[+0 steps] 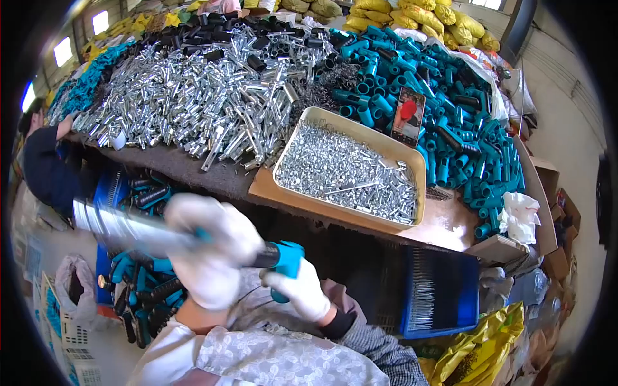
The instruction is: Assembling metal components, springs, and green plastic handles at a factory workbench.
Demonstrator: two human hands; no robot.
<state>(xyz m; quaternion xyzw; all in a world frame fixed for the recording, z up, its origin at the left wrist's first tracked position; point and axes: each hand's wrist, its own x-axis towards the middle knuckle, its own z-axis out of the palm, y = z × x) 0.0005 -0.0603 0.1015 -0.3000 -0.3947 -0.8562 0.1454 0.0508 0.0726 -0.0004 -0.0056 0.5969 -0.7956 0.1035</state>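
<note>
My left hand (207,257), in a white glove, is smeared by motion. It appears closed around a long silver metal piece (122,226) that reaches left as a blurred streak, with a bit of teal at the hand. My gloved right hand (302,293) grips a teal handle (290,257). A black part (267,255) runs from this handle toward my left hand. Whether handle and silver piece are joined is hidden. Both hands are above my lap, in front of the bench. Beneath my left hand lie several teal-and-black handles (151,283) in a blue crate.
On the bench are heaps of silver metal parts (187,96) and teal tubular parts (444,96). A cream tray (418,193) holds small metal fittings; a phone (407,116) leans behind it. A blue crate (460,296) stands lower right. Another person's arm (45,161) is at left.
</note>
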